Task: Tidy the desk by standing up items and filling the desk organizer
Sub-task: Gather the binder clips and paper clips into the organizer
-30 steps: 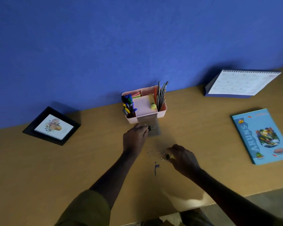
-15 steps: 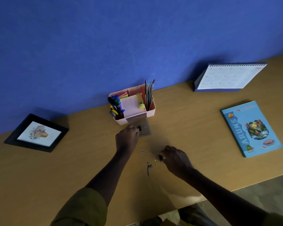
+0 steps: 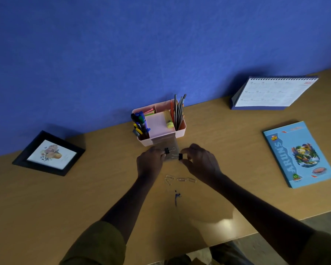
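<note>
Pinching blk binder clips (image 3: 180,156), both hands (image 3: 150,162)

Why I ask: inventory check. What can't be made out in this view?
Head view, calendar print: too small, blurred.
Head view, small blue item near the paper clips: too small, dim.
Head view, binder clip in the right hand: mostly covered by fingers.
Head view, organizer compartment bottoms: hidden by its walls.

Dim, bluish light; soft shadows, a pale glare patch, wide-angle bending at edges.
</note>
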Tool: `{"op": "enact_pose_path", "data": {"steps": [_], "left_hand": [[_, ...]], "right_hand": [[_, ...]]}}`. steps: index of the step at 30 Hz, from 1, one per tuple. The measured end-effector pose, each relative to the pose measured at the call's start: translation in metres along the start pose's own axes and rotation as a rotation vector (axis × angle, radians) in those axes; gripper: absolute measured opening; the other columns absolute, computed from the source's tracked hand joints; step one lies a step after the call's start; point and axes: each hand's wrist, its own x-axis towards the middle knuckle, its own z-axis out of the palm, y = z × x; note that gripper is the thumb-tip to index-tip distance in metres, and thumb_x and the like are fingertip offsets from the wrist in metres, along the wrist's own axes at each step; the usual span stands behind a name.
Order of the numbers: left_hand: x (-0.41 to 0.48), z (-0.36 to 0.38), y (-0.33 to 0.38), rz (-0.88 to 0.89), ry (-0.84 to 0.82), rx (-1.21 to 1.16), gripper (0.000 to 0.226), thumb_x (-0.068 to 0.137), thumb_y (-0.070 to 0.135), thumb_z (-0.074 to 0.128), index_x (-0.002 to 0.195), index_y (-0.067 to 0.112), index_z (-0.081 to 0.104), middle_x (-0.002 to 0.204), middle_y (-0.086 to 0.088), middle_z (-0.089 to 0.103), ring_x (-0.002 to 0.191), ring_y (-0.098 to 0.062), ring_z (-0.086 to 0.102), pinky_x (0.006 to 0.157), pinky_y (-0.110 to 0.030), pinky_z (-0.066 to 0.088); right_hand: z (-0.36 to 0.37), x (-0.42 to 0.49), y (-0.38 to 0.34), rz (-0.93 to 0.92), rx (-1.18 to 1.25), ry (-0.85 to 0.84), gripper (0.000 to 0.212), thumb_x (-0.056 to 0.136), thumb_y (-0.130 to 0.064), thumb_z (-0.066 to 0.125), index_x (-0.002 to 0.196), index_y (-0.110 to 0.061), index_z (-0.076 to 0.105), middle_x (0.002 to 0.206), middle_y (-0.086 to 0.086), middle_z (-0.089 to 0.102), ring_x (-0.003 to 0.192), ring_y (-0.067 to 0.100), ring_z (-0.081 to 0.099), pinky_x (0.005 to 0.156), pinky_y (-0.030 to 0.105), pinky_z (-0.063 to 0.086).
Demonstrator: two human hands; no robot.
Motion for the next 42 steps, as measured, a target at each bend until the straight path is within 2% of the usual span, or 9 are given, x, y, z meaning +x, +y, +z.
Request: {"op": "enact_pose_path", "data": {"steps": [4,11,16,21,27,29,34,37,42], "left_hand": [[-0.008,-0.001,-0.010,-0.086,0.074,-0.108,0.012,0.097,0.037,0.075,0.102,0.030,0.082,0.094,0.003,0.075,0.074,-0.018,0.070,0.057,-0.024,0.041],[-0.024,0.006,-0.018,-0.318,0.143,-0.388,0.017,0.096,0.040,0.075,0.106,0.029,0.082,0.103,0.009,0.078,0.085,-0.011,0.071,0.063,-0.030,0.057],[-0.032,0.014,-0.022,-0.499,0.113,-0.614,0.021,0.091,0.045,0.078,0.102,0.028,0.083,0.085,0.013,0.079,0.067,-0.006,0.073,0.059,-0.034,0.062],[-0.032,0.015,-0.018,-0.684,0.097,-0.945,0.013,0.090,0.031,0.082,0.091,0.019,0.083,0.069,0.007,0.077,0.054,-0.011,0.074,0.060,-0.045,0.067],[-0.040,0.013,-0.012,-1.130,-0.042,-1.509,0.022,0.102,0.026,0.073,0.108,0.006,0.077,0.099,-0.016,0.080,0.084,-0.029,0.079,0.070,-0.038,0.067],[-0.044,0.013,-0.009,-1.191,-0.086,-1.604,0.024,0.105,0.027,0.068,0.111,0.005,0.075,0.104,-0.017,0.079,0.093,-0.032,0.079,0.079,-0.042,0.067],[-0.046,0.012,-0.002,-1.223,-0.154,-1.752,0.041,0.112,0.039,0.052,0.123,0.004,0.070,0.115,-0.018,0.076,0.108,-0.035,0.074,0.098,-0.049,0.061],[-0.044,0.011,0.001,-1.208,-0.180,-1.747,0.044,0.113,0.042,0.049,0.125,0.006,0.069,0.117,-0.015,0.077,0.110,-0.034,0.074,0.102,-0.051,0.059],[-0.035,0.005,0.003,-1.193,-0.183,-1.738,0.045,0.113,0.043,0.046,0.128,0.007,0.069,0.119,-0.012,0.077,0.111,-0.032,0.074,0.101,-0.049,0.059]], "right_hand": [[0.002,0.042,-0.015,0.025,-0.073,-0.047,0.029,0.094,-0.036,0.077,0.120,-0.023,0.073,0.116,-0.001,0.074,0.087,0.017,0.073,0.067,0.037,0.064],[0.008,0.078,-0.015,-0.016,-0.258,-0.276,0.034,0.089,-0.028,0.083,0.120,-0.021,0.075,0.116,0.004,0.076,0.104,0.027,0.075,0.082,0.037,0.061],[0.014,0.084,-0.014,-0.033,-0.311,-0.276,0.038,0.084,-0.020,0.088,0.120,-0.022,0.076,0.109,0.002,0.079,0.096,0.025,0.077,0.079,0.039,0.064],[0.020,0.085,-0.009,-0.053,-0.284,-0.242,0.041,0.083,-0.019,0.089,0.121,-0.020,0.075,0.107,0.002,0.079,0.091,0.023,0.078,0.074,0.040,0.066],[0.014,0.057,0.006,0.254,0.347,-0.135,0.018,0.093,-0.030,0.079,0.105,-0.016,0.076,0.095,0.000,0.078,0.079,0.018,0.074,0.069,0.039,0.063],[0.015,0.037,0.005,0.485,0.627,-0.076,0.021,0.098,-0.035,0.074,0.097,-0.014,0.076,0.089,0.007,0.079,0.078,0.026,0.076,0.073,0.047,0.063],[0.028,0.008,-0.003,0.990,1.342,-0.111,0.040,0.105,-0.037,0.065,0.114,0.002,0.068,0.112,0.027,0.075,0.106,0.040,0.074,0.095,0.053,0.062],[0.033,0.004,-0.006,1.068,1.612,-0.104,0.049,0.107,-0.038,0.062,0.126,0.007,0.061,0.122,0.028,0.071,0.117,0.041,0.070,0.099,0.049,0.059],[0.030,0.012,-0.013,1.049,1.702,-0.046,0.048,0.106,-0.037,0.064,0.128,0.006,0.063,0.123,0.026,0.073,0.116,0.039,0.071,0.100,0.048,0.060]]}}
